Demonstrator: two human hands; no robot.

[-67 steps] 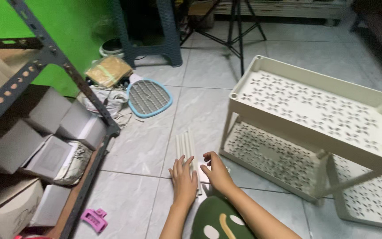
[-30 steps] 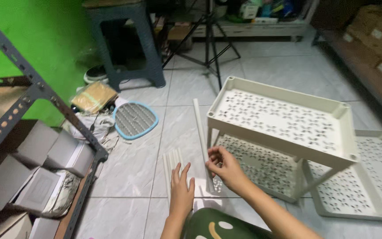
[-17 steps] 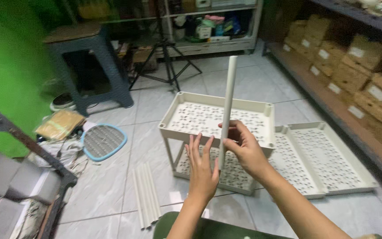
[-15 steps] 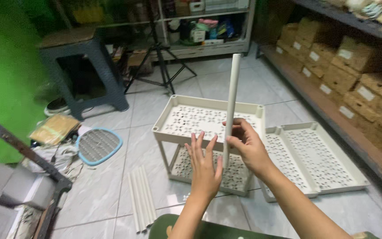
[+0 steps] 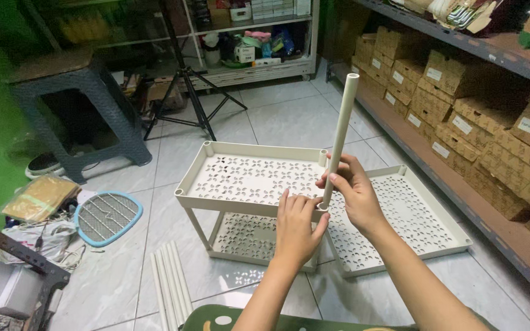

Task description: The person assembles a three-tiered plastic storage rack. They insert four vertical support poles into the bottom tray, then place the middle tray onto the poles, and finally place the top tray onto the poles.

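Observation:
A cream plastic rack point(image 5: 240, 178) with two perforated tiers stands on the tiled floor. My right hand point(image 5: 352, 190) grips a cream tube point(image 5: 340, 132) held upright, its lower end at the near right corner socket of the top tier. My left hand point(image 5: 295, 227) rests on that corner of the top tier, fingers against the tube's base. A third perforated tray point(image 5: 412, 224) lies flat on the floor to the right of the rack. Several more cream tubes point(image 5: 170, 291) lie side by side on the floor to the left.
Shelving with cardboard boxes point(image 5: 492, 141) runs along the right. A dark plastic stool point(image 5: 75, 104) and a tripod point(image 5: 185, 79) stand at the back. A blue electric swatter point(image 5: 107, 216), a bagged item point(image 5: 38, 197) and a metal rack with boxes point(image 5: 7, 276) sit at left.
My right hand picked a tube from the floor pile, raised it upright and brought its lower end to the rack's near right corner. My left hand moved onto that corner.

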